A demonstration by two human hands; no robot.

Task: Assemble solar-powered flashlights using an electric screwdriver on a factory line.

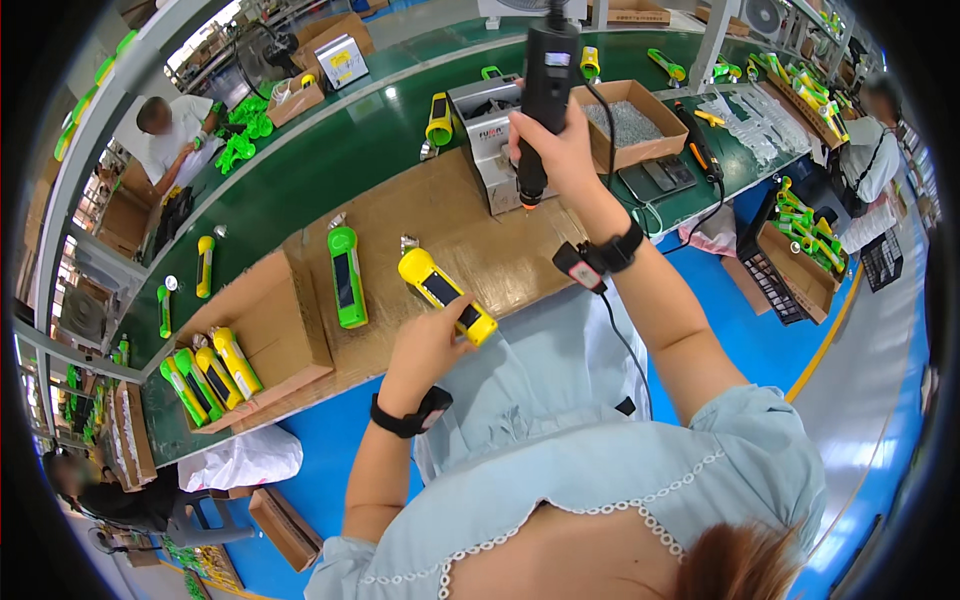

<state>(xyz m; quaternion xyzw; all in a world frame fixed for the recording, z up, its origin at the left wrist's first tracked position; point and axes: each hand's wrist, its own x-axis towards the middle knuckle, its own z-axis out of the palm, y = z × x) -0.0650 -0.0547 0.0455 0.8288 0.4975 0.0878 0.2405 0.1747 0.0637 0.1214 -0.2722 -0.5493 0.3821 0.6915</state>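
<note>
My left hand (432, 345) is closed on the near end of a yellow handheld device (428, 279) with a dark panel and a metallic piece at its far end. That device lies tilted on the brown cardboard sheet (500, 265). In my right hand (560, 150) is a black electric screwdriver (549, 80), held upright with its tip downward, near the grey metal box-shaped machine (490, 150). Left of the yellow device lies a green handheld device (345, 278) of the same shape, apart from both hands.
An open cardboard box (275, 320) at left holds several green and yellow devices. Far right stand a carton of small parts (640, 115), a phone (657, 178) and an orange-black screwdriver (703, 150) with a cord. Co-workers (165, 140) sit around the green bench.
</note>
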